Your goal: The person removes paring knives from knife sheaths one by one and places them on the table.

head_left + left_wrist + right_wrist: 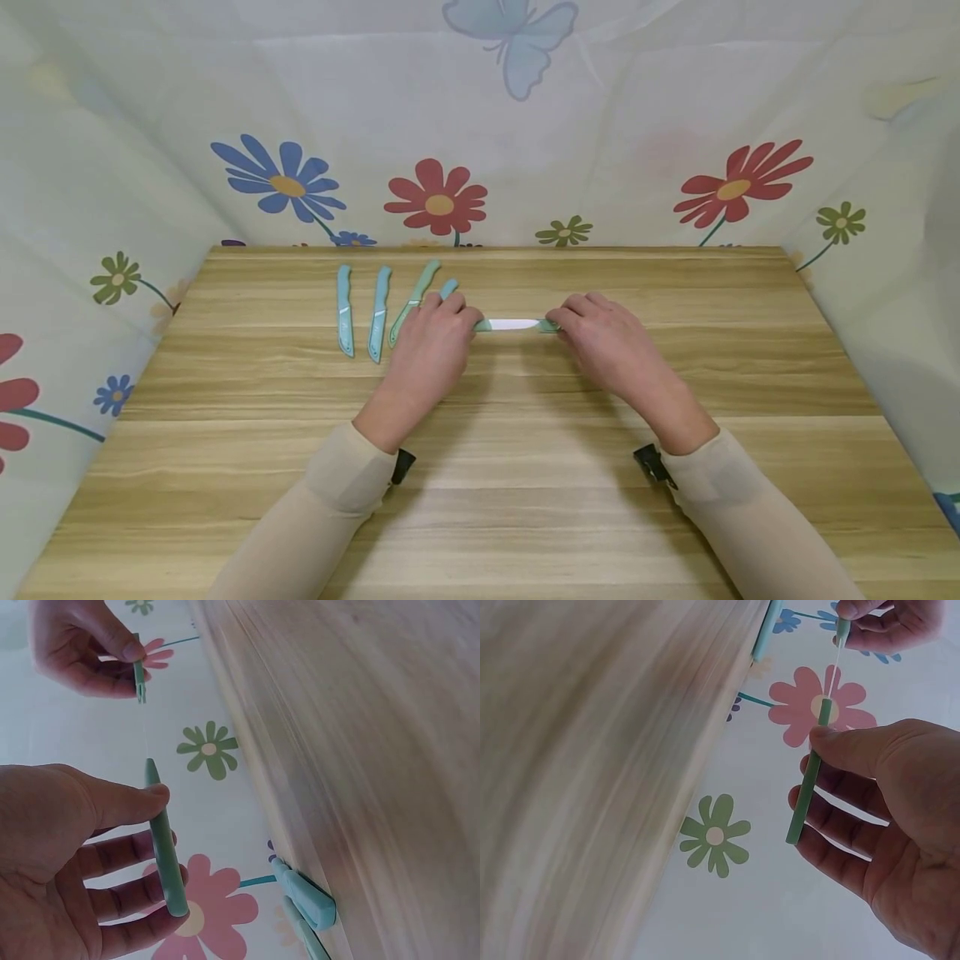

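Lying at the left of the wood-grain table (pixel 525 483), a first light-blue knife (pixel 344 311) points its handle toward the back edge, its blade covered. I see a second light-blue knife (pixel 379 310) just beside it, apart and also covered. Next to the right, a sheathed green knife (pixel 415 300) slants, its lower part near the person's left hand. A blue handle (pixel 448 288) pokes out past that hand; the rest of it is hidden from my head view.

The left hand (pixel 435 342) is clamped on the pale green handle of a white-bladed knife (pixel 515 324), thumb on one side and fingertips on the other, as my left wrist view shows. This knife is raised above the table, lying crosswise between the two hands, its bare blade pointing right. At its tip is the mouth of a green sheath (pixel 808 787); I cannot tell whether the tip is inside. The right hand (pixel 611 342) pinches that sheath between thumb and fingers.

Both arms wear pale sleeves. Behind the table I have a whitish backdrop (pixel 637 83), printed with a blue flower (pixel 288 185) at left, then red and green ones toward the right.
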The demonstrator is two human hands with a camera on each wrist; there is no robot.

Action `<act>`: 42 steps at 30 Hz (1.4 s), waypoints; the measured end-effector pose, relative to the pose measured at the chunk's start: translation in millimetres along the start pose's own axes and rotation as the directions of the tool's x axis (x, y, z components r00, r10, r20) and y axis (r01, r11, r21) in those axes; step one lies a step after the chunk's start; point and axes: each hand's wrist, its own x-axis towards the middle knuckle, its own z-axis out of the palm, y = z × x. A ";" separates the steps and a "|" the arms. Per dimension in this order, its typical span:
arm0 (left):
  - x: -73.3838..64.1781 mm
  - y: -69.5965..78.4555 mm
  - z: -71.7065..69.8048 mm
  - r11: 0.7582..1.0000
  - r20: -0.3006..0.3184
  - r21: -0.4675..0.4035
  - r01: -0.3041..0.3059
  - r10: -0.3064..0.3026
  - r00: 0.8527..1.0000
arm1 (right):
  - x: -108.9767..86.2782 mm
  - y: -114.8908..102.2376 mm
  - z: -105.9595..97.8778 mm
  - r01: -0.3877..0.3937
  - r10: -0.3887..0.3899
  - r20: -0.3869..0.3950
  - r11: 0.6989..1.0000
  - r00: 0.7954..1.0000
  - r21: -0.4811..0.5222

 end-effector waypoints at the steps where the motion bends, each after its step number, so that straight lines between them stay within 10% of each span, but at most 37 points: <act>1: -0.2 0.0 -0.1 1.000 0.002 -0.001 0.003 -0.003 1.000 | -0.4 0.2 -0.1 -0.001 0.001 -0.001 1.000 1.000 0.002; 22: -1.2 6.0 -1.1 0.999 -0.001 -0.030 0.036 -0.036 0.999 | -7.9 12.2 -12.0 -0.166 0.161 0.109 0.985 0.981 0.038; 42: 14.3 48.2 6.0 1.000 0.064 0.014 0.017 -0.018 0.998 | -24.1 27.7 -22.8 -0.367 0.351 0.181 0.928 0.919 0.065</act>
